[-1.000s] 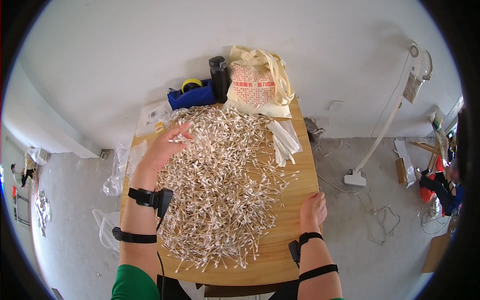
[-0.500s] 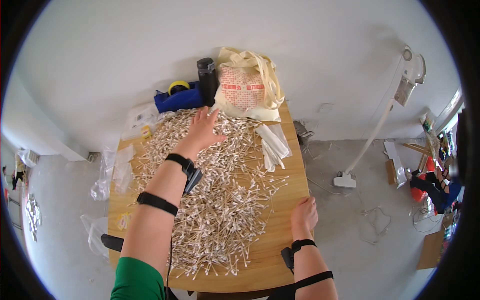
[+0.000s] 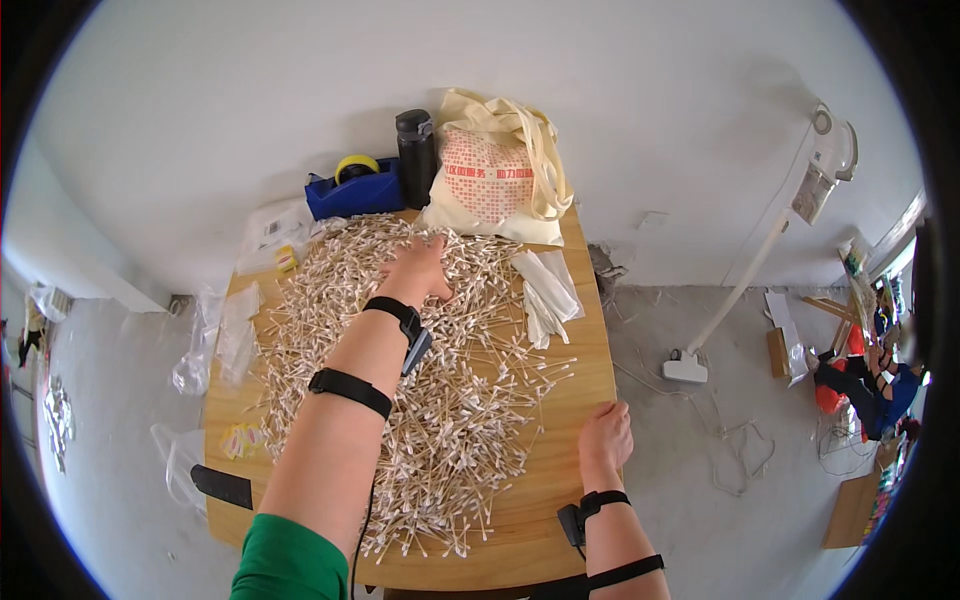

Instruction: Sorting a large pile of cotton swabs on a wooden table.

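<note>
Wooden table [image 3: 570,400] buried under thin cotton swabs [image 3: 400,400]; left hand [image 3: 418,272] lies flat, fingers spread on the heap, right hand [image 3: 604,438] curls loosely, empty, near the bare right edge.

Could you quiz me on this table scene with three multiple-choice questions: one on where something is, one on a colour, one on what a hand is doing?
1. Where does the cloth tote bag stand?
A. at the far edge of the table, against the wall
B. on the floor
C. on the near edge

2. What colour is the tape dispenser?
A. red
B. blue
C. white

3. How is the right hand?
A. holding the black bottle
B. buried in the cotton swabs
C. resting at the table's right edge

Answers: 1 A, the bag sits behind the pile by the wall. 2 B, its body is blue, with a yellow roll. 3 C, it lies flat on wood, while the left hand reaches into the pile's far side.
</note>
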Tool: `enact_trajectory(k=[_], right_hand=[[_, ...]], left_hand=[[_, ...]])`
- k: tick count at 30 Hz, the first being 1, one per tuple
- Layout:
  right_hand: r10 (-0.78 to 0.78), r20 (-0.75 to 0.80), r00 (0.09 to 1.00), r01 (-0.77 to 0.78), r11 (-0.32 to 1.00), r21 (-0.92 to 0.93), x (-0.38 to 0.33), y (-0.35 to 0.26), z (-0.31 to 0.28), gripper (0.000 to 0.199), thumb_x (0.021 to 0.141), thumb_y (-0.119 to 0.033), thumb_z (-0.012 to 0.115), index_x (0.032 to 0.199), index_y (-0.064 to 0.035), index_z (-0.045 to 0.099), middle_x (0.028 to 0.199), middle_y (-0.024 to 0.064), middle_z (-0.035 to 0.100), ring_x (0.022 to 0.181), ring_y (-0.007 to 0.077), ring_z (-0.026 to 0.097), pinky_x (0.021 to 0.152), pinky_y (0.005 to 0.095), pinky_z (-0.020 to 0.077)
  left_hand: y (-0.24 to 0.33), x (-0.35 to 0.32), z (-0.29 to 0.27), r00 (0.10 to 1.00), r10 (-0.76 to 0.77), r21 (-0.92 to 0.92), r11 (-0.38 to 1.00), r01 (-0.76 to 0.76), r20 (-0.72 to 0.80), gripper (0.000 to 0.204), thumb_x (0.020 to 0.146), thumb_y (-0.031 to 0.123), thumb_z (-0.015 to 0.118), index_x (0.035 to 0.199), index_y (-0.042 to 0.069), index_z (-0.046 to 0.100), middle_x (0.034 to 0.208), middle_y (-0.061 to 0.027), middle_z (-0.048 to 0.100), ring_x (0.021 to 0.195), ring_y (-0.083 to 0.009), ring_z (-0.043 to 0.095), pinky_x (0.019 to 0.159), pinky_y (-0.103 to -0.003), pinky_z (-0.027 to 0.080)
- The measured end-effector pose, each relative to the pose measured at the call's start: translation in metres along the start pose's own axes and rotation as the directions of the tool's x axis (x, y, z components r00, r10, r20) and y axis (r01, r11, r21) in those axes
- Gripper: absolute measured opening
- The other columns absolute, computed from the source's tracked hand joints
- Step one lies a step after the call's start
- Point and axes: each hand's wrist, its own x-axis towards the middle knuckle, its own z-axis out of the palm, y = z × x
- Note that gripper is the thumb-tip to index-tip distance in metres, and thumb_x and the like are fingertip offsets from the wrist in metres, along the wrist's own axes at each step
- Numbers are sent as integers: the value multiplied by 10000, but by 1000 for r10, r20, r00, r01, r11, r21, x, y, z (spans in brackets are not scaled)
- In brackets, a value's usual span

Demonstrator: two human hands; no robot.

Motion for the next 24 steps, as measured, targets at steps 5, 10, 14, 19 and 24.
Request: enact_trajectory(k=[5, 10, 14, 19, 24], right_hand=[[-28, 21, 999, 29, 1000, -13, -5, -8, 0, 331, 1003, -317, 364, 988, -43, 548, 995, 167, 662, 901, 356, 658, 758, 462, 537], [-14, 4, 1000, 14, 1000, 7, -3, 0, 2, 329, 1004, -315, 367, 985, -43, 551, 981, 169, 664, 888, 356, 662, 749, 461, 540], [-15, 21, 1000, 14, 1000, 16, -4, -5, -2, 327, 1002, -310, 377, 974, -37, 554, 962, 171, 665, 880, 353, 662, 744, 462, 539], [-23, -4, 1000, 23, 1000, 16, -3, -3, -5, 310, 996, -297, 395, 970, -34, 556, 950, 174, 664, 864, 353, 661, 740, 459, 538], [-27, -14, 1000, 27, 999, 22, -2, 0, -2, 299, 991, -292, 403, 968, -36, 558, 948, 171, 664, 854, 354, 661, 733, 457, 539]], left_hand=[[-26, 17, 12, 992, 10, -35, 999, -14, -125, 718, 733, 204, 778, 1369, 203, 444, 1369, -111, 468, 1226, -346, 512, 930, -525, 494], [-29, 9, 8, 968, 122, -132, 979, -154, -218, 576, 756, 143, 712, 1299, 151, 519, 1167, -162, 611, 1104, -337, 598, 885, -419, 510], [-55, 9, 2, 956, 76, -336, 926, -174, -285, 565, 765, 103, 688, 1298, 119, 503, 1195, -204, 613, 1111, -372, 589, 907, -424, 484], [-72, -14, -19, 926, 153, -634, 690, -350, -345, 527, 769, 28, 695, 1262, 75, 514, 1108, -113, 646, 1016, -252, 620, 860, -350, 471], [-98, -42, -31, 937, 152, -940, 87, -330, -315, 492, 796, 14, 679, 1256, 105, 530, 1048, 5, 620, 906, -112, 580, 706, -287, 480]])
